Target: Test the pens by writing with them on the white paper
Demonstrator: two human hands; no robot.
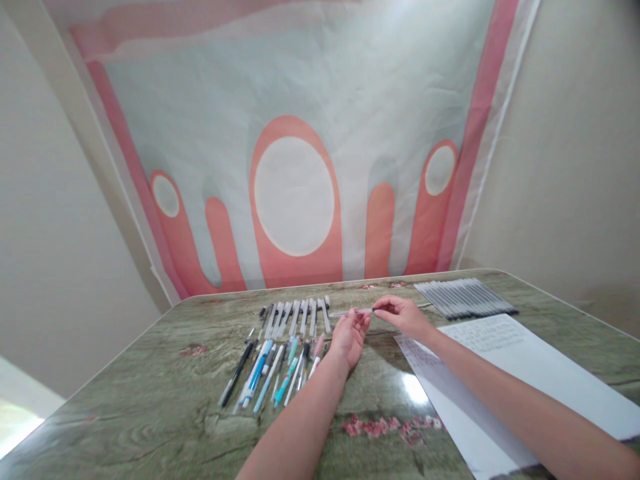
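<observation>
My left hand (350,333) and my right hand (403,313) meet over the far middle of the table, both pinched on one thin clear pen (353,312) held level between them. The left fingers curl round its middle and the right fingertips grip its right end. Just left of the hands lies a row of white pen caps or barrels (300,317). Nearer me is a spread of several assorted pens (273,373) in blue, teal, black and pink.
A white sheet of paper with handwriting (525,380) lies under my right forearm. A neat row of several clear pens (465,298) sits at the far right. The green patterned table (150,400) stands against a pink and grey wall hanging (295,133).
</observation>
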